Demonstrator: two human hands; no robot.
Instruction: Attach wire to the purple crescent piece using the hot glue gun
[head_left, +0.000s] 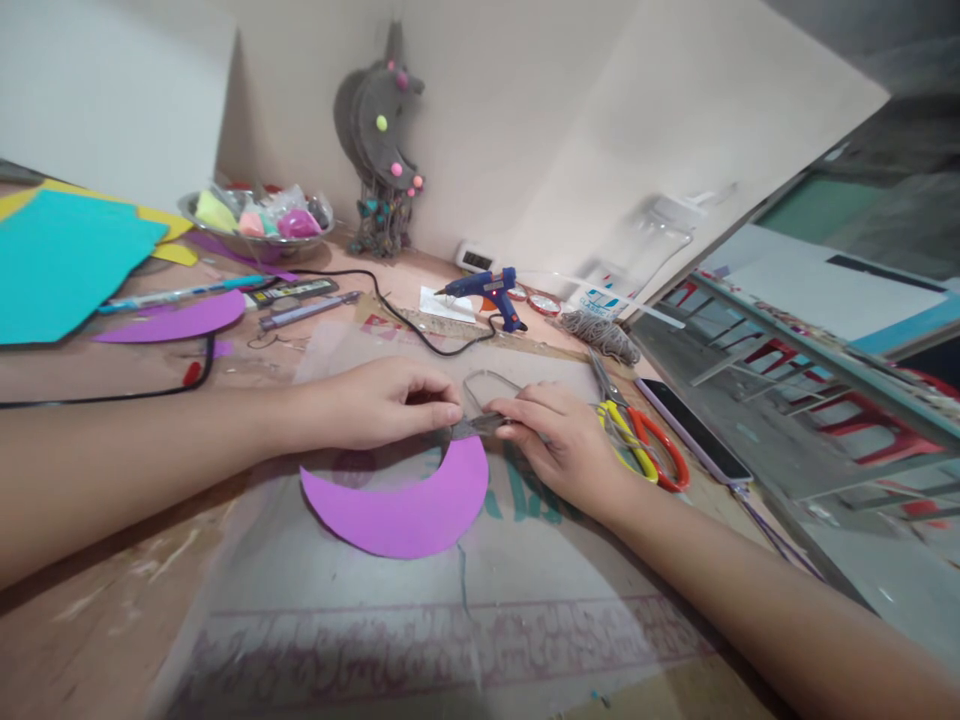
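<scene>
A purple crescent cutout (405,510), of paper or foam sheet, lies toward me on the covered table, its right horn pointing up. Grey yarn (491,376) is at that horn's tip and loops over toward my right hand. My left hand (401,400) is closed, thumb and finger pinching at the tip of the crescent. Close beside it, my right hand (559,440) is closed too, its fingertips pinched on the grey yarn. The exact contact at the tip is partly hidden by my fingers.
A blue glue gun (487,292) with a black cord stands behind. Scissors (637,435), a phone (694,425) and a yarn bundle (600,335) lie right. A bowl (259,232) of colourful packets, turquoise sheet (71,265) and another purple crescent (180,318) are left. A decorated moon (386,130) stands behind.
</scene>
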